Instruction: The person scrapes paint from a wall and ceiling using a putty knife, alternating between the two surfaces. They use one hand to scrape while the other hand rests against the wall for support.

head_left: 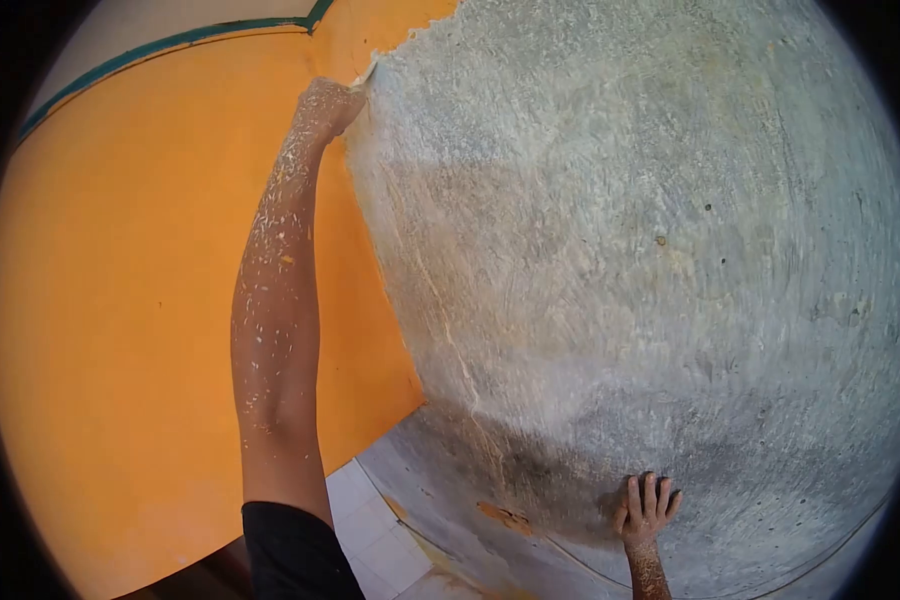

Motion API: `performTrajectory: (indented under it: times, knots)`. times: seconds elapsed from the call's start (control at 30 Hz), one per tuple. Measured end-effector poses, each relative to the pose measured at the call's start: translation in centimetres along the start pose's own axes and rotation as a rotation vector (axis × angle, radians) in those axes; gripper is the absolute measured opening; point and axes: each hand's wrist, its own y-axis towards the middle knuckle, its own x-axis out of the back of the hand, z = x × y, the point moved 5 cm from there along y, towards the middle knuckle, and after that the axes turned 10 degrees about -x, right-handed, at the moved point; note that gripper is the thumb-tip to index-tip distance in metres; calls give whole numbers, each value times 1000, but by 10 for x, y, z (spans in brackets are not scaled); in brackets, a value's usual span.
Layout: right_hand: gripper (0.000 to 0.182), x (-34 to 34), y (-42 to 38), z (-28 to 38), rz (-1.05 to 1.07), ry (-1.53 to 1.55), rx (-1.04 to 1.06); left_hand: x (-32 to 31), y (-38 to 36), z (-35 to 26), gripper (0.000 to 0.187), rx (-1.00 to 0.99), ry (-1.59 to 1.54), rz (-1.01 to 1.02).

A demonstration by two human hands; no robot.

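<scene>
Black sleeve (295, 550) at the lower edge marks the nearest point; from it the left arm (275, 300), flecked all over with pale paint chips, runs up the wall.

Head view: left hand (328, 103) is raised high and closed, knuckles outward, at the boundary where the orange paint (130, 300) meets the bare grey plaster (620, 250). A thin pale edge (368, 72) projects just past the fingers; it may be a scraper blade or a lifted paint flake, which cannot be told. Right hand (647, 508) lies low, open and flat, fingers spread, pressed against the stripped plaster, gripping nothing. A small orange remnant (505, 517) sits to its left. White floor tiles (370, 530) show below.

Assessment: paint stripping is under way, roughly the right-hand half of the wall cleared. Judged next requirement: working the orange edge leftward and downward from the top corner, with the braced hand steadying the body.
</scene>
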Motion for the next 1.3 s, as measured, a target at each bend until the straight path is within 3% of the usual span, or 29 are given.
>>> performTrajectory:
  times: [0.03,0.13,0.33,0.43,0.53,0.63,0.73,0.83,0.87,0.93,1.03,1.13,1.2,1.27,1.3]
  knots:
    - [41,-1,0,0,-11,-9,0,-1,-3,-4,57,35,-30,53]
    - [41,-2,7,3,-35,-20,-15,-8,-9,-3,53,-123,46,-104]
    - [42,-1,10,5,-66,-5,7,4,-28,-21,57,-106,6,-22]
    - [42,3,5,6,-34,-2,15,-16,3,17,62,-112,6,-86]
    - [42,1,6,3,-60,-22,17,6,-19,-9,45,-66,-15,83]
    - [42,0,2,6,-61,-25,19,0,-5,4,47,-164,47,-132]
    - [42,1,7,4,-82,-23,27,5,-18,-13,47,-132,-72,44]
    - [42,0,9,7,-81,-9,19,-7,-1,-7,47,-222,95,-252]
    - [42,2,7,6,-67,-3,25,-18,3,4,56,-174,76,-117]
    - [41,1,7,5,-74,-9,6,11,-25,-35,76,-91,34,124]
    - [40,-3,12,6,-106,-10,-10,0,-25,-35,50,-191,66,-34]
    - [40,2,6,7,-94,-4,6,1,-22,-29,49,-58,79,54]
    - [40,1,11,6,-100,-8,5,4,-49,-49,46,-321,38,-132]
    - [41,-1,8,7,-98,-19,-4,3,-48,-55,43,-409,-26,-212]
    - [41,2,5,8,-93,-11,-3,-1,-44,-46,42,-343,-69,-176]
